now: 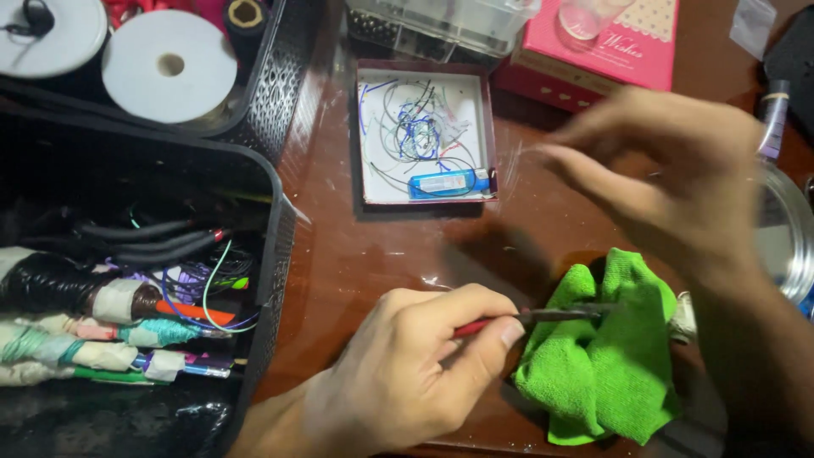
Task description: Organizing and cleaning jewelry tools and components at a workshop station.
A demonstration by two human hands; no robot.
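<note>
Head view looked down on a glossy brown wooden desk (356, 263). The left hand (424, 356) had its grip closed around a slim red-handled metal tool (526, 318), whose dark tip lay across a crumpled bright green microfibre cloth (606, 365). The right hand (678, 178), blurred, hovered above the cloth with fingers pinched together; whether it held anything could not be told. Beyond them sat a shallow square white-lined tray (424, 136) holding tangled thin wires and a small blue lighter (449, 182). At the left stood a black perforated plastic basket (275, 246) filled with taped bundles and cords.
</note>
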